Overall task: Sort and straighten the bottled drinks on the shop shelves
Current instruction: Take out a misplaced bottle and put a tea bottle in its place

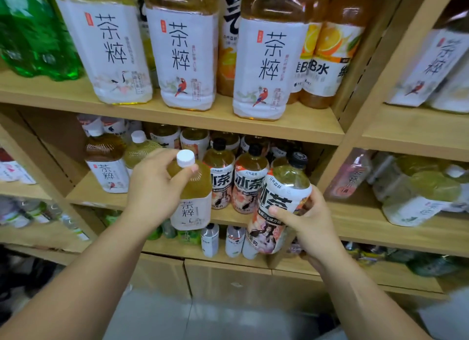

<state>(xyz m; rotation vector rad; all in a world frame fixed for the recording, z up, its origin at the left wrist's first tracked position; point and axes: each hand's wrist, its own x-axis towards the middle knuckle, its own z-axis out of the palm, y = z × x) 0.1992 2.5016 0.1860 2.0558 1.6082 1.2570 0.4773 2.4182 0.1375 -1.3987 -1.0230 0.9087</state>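
Observation:
My left hand (154, 187) grips a white-capped tea bottle (193, 202) by its shoulder, at the front edge of the middle shelf (101, 196). My right hand (307, 220) holds a black-capped iced tea bottle (281, 200) around its label, tilted and out in front of the shelf edge. Two matching black-capped bottles (247, 180) stand upright between the two held ones. Another white-capped tea bottle (106, 167) stands at the left of that shelf.
Three large white-label tea bottles (187, 53) stand along the upper shelf, with green bottles (33, 40) to the left and orange drink bottles (327, 58) to the right. More bottles fill the lower shelf (210, 240) and the right-hand bay (416, 195).

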